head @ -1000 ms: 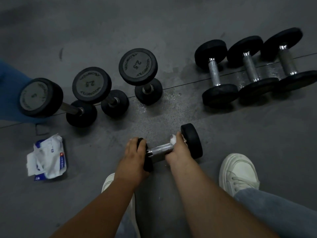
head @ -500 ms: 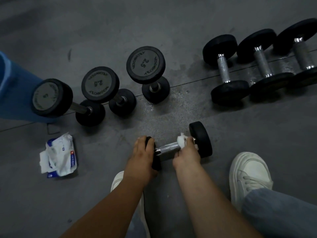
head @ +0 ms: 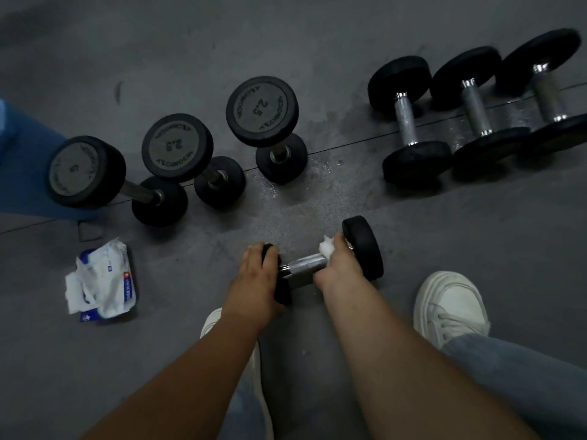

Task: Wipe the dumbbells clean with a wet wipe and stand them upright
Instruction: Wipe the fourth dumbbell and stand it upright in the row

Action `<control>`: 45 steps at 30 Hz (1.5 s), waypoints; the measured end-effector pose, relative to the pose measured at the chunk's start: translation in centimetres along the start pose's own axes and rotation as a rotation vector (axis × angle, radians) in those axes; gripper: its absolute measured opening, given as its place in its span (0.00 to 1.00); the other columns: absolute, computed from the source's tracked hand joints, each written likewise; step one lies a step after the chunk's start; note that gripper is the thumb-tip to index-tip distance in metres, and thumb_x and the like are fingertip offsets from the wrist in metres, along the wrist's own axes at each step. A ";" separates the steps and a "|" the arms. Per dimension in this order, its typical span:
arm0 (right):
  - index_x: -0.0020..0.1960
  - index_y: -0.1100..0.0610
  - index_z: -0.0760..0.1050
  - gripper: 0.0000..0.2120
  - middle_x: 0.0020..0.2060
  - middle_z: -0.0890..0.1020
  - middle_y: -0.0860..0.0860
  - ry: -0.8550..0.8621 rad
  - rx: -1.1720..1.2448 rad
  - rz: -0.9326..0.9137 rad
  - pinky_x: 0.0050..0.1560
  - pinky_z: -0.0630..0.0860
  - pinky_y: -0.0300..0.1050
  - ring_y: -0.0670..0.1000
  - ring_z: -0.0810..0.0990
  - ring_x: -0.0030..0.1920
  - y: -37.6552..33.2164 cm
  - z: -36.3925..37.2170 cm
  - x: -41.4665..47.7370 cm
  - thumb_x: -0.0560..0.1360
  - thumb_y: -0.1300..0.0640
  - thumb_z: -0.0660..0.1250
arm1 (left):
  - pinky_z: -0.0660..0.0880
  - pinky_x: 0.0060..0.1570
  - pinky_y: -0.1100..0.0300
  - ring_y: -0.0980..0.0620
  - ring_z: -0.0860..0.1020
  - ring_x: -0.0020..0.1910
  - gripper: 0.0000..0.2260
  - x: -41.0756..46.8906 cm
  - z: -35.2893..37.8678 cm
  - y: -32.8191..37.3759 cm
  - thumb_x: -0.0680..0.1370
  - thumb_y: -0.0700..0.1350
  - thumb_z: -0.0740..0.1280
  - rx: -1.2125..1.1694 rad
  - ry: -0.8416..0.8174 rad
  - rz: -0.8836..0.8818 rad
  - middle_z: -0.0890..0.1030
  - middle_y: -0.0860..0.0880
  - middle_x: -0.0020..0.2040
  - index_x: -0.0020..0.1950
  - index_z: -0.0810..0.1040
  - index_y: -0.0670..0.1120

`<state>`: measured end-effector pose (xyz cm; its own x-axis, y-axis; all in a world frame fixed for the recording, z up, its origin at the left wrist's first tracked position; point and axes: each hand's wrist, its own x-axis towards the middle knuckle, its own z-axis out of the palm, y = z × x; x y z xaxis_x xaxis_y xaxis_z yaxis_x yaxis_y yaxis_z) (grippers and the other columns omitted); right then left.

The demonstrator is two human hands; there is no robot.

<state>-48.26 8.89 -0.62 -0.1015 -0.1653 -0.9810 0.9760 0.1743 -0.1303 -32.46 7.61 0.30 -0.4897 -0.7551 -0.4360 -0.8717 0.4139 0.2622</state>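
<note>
Down on the floor (head: pixel 444 236), near my right shoe (head: pixel 451 303), the dumbbell (head: pixel 303 264) I am working on lies on its side, bar running left to right. Left hand (head: pixel 259 276) is clamped over the left head, steadying it. Right hand (head: pixel 338 265) is wrapped round the bar at its right end, hard against the right head, with the wet wipe (head: pixel 327 247) bunched inside the grip and a white tuft showing above it. Both grips are clenched on something. The light is dim and my hands cover the underside, so I cannot tell whether the heads sit on the floor or hang just off it. Step, as I judge it: wiping the bar of the fourth piece out of seven. Three upright dumbbells (head: pixel 177 147) stand in a row at far left, probably done. Three lying dumbbells (head: pixel 475 106) sit side by side at far right, not yet stood up. Next move calls for drawing the wipe along the bare middle of the bar toward the left head, then over both rubber heads, then tipping the piece onto one head beside the upright row. Round heads roll, so the left grip should hold until it is on end. Pack of wipes (head: pixel 101 281) lies open at my left.
</note>
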 end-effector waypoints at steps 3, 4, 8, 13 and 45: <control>0.45 0.54 0.74 0.10 0.46 0.79 0.52 0.064 0.036 -0.061 0.36 0.73 0.42 0.48 0.78 0.42 1.4 -1.7 -0.5 0.76 0.48 0.68 | 0.73 0.65 0.48 0.44 0.56 0.75 0.47 -0.2 0.6 -0.3 0.61 0.48 0.80 -0.009 0.013 0.004 0.55 0.45 0.75 0.76 0.61 0.46; 0.45 0.53 0.74 0.10 0.45 0.79 0.51 0.049 0.053 -0.064 0.36 0.73 0.43 0.48 0.78 0.42 1.4 -1.9 -0.6 0.76 0.47 0.68 | 0.72 0.65 0.48 0.44 0.56 0.75 0.47 -0.3 0.6 -0.3 0.61 0.47 0.80 -0.010 0.021 0.010 0.56 0.45 0.75 0.76 0.61 0.46; 0.44 0.52 0.72 0.13 0.57 0.76 0.50 -0.032 0.031 -0.012 0.64 0.72 0.57 0.55 0.75 0.62 0.1 0.3 0.1 0.78 0.42 0.64 | 0.71 0.65 0.50 0.45 0.55 0.76 0.47 -0.1 0.2 -0.1 0.62 0.47 0.79 -0.012 0.012 0.006 0.55 0.45 0.76 0.77 0.60 0.46; 0.49 0.57 0.75 0.06 0.45 0.80 0.53 0.125 0.170 -0.096 0.47 0.77 0.42 0.49 0.80 0.46 2.4 -2.8 -0.1 0.76 0.55 0.70 | 0.72 0.65 0.50 0.44 0.55 0.76 0.48 -0.3 0.5 -0.2 0.63 0.47 0.79 -0.013 0.004 -0.001 0.54 0.45 0.77 0.78 0.59 0.46; 0.54 0.61 0.76 0.18 0.35 0.80 0.54 0.214 -0.131 -0.331 0.24 0.69 0.37 0.48 0.77 0.28 3.9 -3.1 0.6 0.80 0.45 0.62 | 0.75 0.62 0.47 0.43 0.58 0.75 0.48 0.0 0.8 -0.7 0.60 0.47 0.80 -0.018 0.015 0.028 0.54 0.46 0.75 0.76 0.61 0.46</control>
<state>-45.14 12.46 -2.20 -0.4565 -0.0301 -0.8892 0.8528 0.2699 -0.4470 -31.81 7.75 -0.57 -0.5137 -0.7509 -0.4151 -0.8570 0.4258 0.2902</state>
